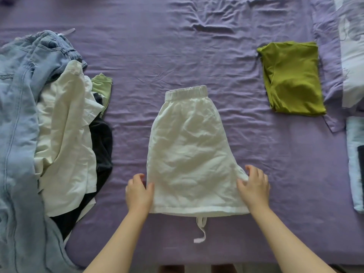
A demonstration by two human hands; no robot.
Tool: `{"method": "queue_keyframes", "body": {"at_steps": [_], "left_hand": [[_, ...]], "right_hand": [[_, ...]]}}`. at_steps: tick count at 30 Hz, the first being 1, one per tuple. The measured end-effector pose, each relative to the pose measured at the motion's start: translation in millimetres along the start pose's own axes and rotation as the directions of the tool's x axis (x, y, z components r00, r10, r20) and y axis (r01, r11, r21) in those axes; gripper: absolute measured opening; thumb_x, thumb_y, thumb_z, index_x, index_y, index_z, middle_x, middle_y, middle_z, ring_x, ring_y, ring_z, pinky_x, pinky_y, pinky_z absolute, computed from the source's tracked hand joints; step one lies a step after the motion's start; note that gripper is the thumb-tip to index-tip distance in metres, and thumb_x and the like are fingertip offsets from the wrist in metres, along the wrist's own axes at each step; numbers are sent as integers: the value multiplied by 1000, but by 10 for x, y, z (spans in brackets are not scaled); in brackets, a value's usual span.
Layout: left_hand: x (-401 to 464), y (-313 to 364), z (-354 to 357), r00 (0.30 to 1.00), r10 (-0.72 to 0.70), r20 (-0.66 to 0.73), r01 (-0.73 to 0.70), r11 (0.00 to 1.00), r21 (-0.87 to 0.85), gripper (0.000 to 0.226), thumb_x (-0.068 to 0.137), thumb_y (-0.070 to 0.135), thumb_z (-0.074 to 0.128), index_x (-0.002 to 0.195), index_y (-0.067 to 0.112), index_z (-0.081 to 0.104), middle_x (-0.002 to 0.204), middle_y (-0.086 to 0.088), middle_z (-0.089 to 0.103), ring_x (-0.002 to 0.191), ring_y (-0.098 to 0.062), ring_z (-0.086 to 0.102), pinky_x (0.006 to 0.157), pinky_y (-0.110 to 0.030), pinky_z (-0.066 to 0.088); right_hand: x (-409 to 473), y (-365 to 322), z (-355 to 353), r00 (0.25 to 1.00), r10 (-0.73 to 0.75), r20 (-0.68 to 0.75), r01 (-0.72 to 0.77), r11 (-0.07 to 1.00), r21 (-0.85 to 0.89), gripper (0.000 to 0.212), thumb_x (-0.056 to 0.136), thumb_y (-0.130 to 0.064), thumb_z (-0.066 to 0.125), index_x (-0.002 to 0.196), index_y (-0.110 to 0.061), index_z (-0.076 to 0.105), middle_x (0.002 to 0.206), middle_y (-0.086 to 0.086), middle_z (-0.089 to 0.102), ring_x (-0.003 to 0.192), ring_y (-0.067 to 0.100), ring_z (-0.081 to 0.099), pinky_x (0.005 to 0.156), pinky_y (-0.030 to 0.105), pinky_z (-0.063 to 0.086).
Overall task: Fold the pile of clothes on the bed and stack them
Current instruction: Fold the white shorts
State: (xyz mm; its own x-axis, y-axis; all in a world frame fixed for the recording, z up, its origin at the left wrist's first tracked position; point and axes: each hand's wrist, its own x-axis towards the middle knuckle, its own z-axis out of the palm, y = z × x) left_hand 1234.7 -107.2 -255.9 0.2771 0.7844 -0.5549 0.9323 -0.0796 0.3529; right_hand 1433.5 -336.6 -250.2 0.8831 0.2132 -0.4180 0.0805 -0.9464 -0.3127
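Observation:
White shorts (189,150) lie flat in the middle of the purple bed, folded lengthwise, elastic waistband at the far end and a drawstring hanging off the near hem. My left hand (138,191) pinches the near left corner of the shorts, thumb on top of the fabric. At the near right corner my right hand (254,186) grips the cloth with curled fingers. A folded olive-green top (291,79) rests to the right. The unfolded pile (49,125) sits at the left: light blue jeans, white garments, a dark one and a pale green one.
The purple bed sheet (197,46) is wrinkled at the far middle. Pale blue and white bedding (354,75) runs along the right edge. The bed's near edge lies just below my forearms.

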Motion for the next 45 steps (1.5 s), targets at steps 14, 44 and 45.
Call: {"method": "queue_keyframes", "body": {"at_steps": [14, 44, 45], "left_hand": [[794, 965, 136, 943, -35, 332, 214, 825, -522, 82, 85, 7, 50, 149, 43, 12, 74, -7, 64, 67, -23, 64, 66, -32, 51], [1372, 2018, -446, 964, 232, 129, -118, 811, -573, 31, 87, 28, 69, 108, 6, 66, 103, -11, 70, 98, -28, 66, 91, -46, 51], [1295, 1987, -502, 968, 233, 90, -163, 861, -481, 29, 85, 32, 69, 103, 9, 67, 99, -7, 71, 97, -26, 65, 90, -45, 50]], "right_hand": [[758, -982, 275, 849, 57, 525, -353, 801, 484, 75, 90, -8, 50, 150, -37, 14, 84, 9, 62, 72, 20, 64, 63, 38, 53], [1595, -1863, -263, 950, -173, 259, -30, 777, 629, 28, 86, -50, 62, 87, -21, 64, 80, -2, 58, 70, 13, 55, 62, 28, 47], [1532, -1839, -336, 943, -188, 275, -44, 748, 662, 26, 86, -47, 64, 85, -21, 65, 79, -2, 58, 68, 11, 54, 59, 25, 46]]}}
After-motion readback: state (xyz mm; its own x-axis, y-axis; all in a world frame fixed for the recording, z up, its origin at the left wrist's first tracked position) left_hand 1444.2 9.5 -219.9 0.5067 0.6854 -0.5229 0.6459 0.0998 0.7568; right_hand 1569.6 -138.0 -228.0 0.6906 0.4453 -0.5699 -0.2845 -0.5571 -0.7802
